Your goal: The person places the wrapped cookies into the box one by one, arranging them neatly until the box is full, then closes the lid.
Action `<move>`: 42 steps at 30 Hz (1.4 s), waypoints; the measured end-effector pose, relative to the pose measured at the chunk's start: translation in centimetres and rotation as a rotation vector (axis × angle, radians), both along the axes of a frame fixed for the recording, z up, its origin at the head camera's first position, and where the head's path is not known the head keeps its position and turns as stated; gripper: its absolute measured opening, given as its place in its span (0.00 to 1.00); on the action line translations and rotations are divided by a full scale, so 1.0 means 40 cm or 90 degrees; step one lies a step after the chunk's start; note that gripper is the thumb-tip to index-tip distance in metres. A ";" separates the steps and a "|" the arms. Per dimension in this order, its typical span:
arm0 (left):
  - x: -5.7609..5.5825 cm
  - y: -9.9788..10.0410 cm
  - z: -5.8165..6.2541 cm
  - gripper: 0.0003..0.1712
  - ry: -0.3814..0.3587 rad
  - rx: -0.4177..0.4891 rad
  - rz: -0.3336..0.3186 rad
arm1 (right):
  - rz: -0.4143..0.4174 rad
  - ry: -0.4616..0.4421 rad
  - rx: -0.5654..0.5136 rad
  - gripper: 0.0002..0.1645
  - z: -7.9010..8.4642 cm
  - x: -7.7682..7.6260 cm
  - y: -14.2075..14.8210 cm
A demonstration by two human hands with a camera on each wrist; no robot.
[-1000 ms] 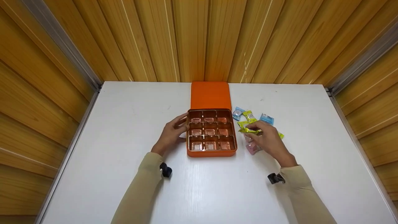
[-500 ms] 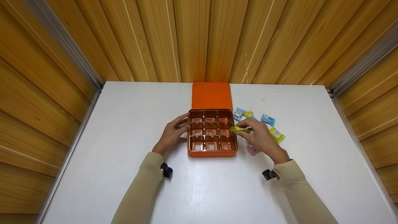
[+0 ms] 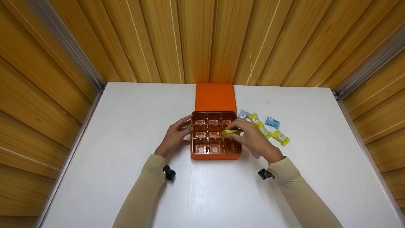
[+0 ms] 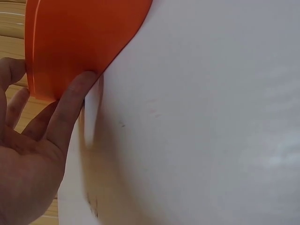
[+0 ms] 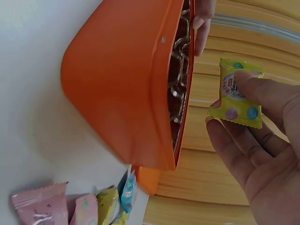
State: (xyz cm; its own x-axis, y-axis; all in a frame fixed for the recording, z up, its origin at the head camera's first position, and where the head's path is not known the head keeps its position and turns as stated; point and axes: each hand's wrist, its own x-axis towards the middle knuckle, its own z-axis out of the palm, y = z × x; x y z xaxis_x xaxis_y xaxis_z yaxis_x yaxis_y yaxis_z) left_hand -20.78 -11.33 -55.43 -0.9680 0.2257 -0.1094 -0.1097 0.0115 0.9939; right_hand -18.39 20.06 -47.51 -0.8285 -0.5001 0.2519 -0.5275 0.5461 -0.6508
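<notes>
An orange tin [image 3: 215, 156] with a brown tray divided into several compartments lies on the white table. My left hand [image 3: 174, 136] rests against its left wall; in the left wrist view, fairly straight fingers [image 4: 70, 103] touch the orange side. Above the tray's right column, my right hand [image 3: 251, 136] pinches a yellow wrapped candy [image 5: 236, 93] between thumb and fingers. The right wrist view has this candy just above the tin's rim, apart from it. The compartments in sight hold nothing; those at right are partly hidden by the right hand.
Right of the tin lie several wrapped candies: yellow ones [image 3: 281, 137], a blue one [image 3: 272, 122] and pink ones [image 5: 44, 204], mostly hidden by the hand in the head view. The orange lid [image 3: 215, 96] lies behind the tin, against the wood-look wall [image 3: 196, 41].
My right hand has lifted the yellow candy from the pile and carried it left, over the tin's right side. The left hand has stayed at the tin.
</notes>
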 end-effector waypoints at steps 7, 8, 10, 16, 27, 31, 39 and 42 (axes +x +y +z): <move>-0.003 -0.001 0.004 0.35 -0.002 -0.004 -0.005 | 0.028 -0.002 0.025 0.12 0.007 -0.011 -0.039; -0.003 -0.001 0.004 0.35 -0.003 -0.005 -0.005 | 0.032 -0.008 0.026 0.12 0.006 -0.011 -0.044; -0.002 0.000 0.005 0.35 -0.005 -0.003 -0.007 | 0.044 -0.018 0.020 0.12 0.003 -0.013 -0.054; -0.003 0.000 0.005 0.35 -0.013 -0.021 0.002 | 0.083 -0.016 0.005 0.11 -0.002 -0.019 -0.083; -0.002 0.002 0.002 0.35 -0.010 -0.018 -0.001 | 0.136 -0.028 0.049 0.11 -0.001 -0.024 -0.131; -0.001 0.001 0.001 0.35 -0.003 -0.014 -0.001 | 0.153 -0.034 0.059 0.12 0.004 -0.023 -0.148; -0.001 0.000 0.003 0.35 -0.005 0.000 -0.008 | 0.192 -0.048 0.079 0.12 0.007 -0.026 -0.178; -0.002 -0.002 0.002 0.34 0.000 -0.006 -0.008 | 0.200 -0.040 0.086 0.12 0.006 -0.030 -0.185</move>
